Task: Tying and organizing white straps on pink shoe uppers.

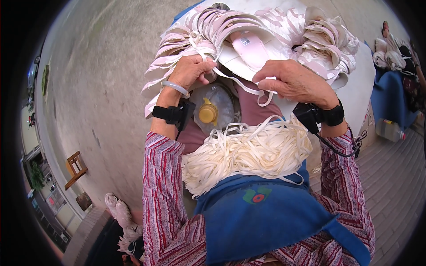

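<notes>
A flat white shoelace (242,84) runs between my two hands, in front of the stacked shoe uppers. My left hand (190,71) pinches it, and a length of lace rises from those fingers over the pale pink and white uppers (171,48). My right hand (290,82) is bent with its fingers curled; the lace loops down just beneath them, and the exact grip is partly hidden. Just beyond the right hand is an upper with a pink tongue (250,48). A heap of loose cream-white laces (248,153) lies across my lap on a blue apron (262,221).
Uppers are piled along a white tabletop (355,99). Below my left hand sits a clear plastic container with a yellow cap (207,113). A small wooden stool (76,169) stands at left. More bundled uppers (119,210) lie lower left. A plastic bottle (390,131) and another person are at right.
</notes>
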{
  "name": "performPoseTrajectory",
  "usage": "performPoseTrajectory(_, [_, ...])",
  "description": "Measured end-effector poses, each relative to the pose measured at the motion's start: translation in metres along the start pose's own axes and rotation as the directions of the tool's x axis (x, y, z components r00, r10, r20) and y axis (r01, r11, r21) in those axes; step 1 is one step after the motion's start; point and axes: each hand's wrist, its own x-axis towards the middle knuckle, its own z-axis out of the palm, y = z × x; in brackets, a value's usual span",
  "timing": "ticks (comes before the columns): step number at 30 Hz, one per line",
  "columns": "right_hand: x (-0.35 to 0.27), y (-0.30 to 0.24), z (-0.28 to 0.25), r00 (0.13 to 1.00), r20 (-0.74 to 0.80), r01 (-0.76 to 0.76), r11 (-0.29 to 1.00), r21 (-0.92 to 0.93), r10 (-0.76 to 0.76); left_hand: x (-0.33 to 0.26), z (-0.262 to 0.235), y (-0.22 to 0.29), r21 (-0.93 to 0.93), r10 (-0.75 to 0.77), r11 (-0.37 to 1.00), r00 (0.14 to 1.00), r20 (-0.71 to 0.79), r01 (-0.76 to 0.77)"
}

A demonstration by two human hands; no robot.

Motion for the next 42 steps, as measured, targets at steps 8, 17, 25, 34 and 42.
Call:
performPoseTrajectory(8, [0.085, 0.051, 0.069, 0.872, -0.488, 0.054, 0.998, 0.018, -0.039, -0.004, 0.019, 0.008, 0.148, 0.119, 0.983, 0.99, -0.081, -0.106])
performPoseTrajectory(17, [0.104, 0.048, 0.082, 0.881, -0.471, 0.045, 0.999, 0.014, -0.033, 0.007, 0.018, -0.015, 0.586, 0.623, 0.698, 0.753, -0.212, -0.412])
performPoseTrajectory(25, [0.114, 0.053, 0.069, 0.919, -0.392, 0.085, 0.992, 0.089, -0.043, 0.016, 0.024, -0.026, 0.594, 0.782, 0.597, 0.557, -0.28, -0.54])
performPoseTrajectory(34, [0.12, 0.054, 0.05, 0.841, -0.535, 0.042, 0.996, -0.081, -0.08, 0.005, 0.024, -0.014, 0.337, 0.528, 0.841, 0.775, -0.347, -0.423])
performPoseTrajectory(42, [0.116, 0.043, 0.046, 0.947, -0.209, -0.043, 0.74, 0.672, 0.245, -0.005, 0.018, -0.002, 0.058, 0.288, 0.957, 0.914, -0.286, -0.284])
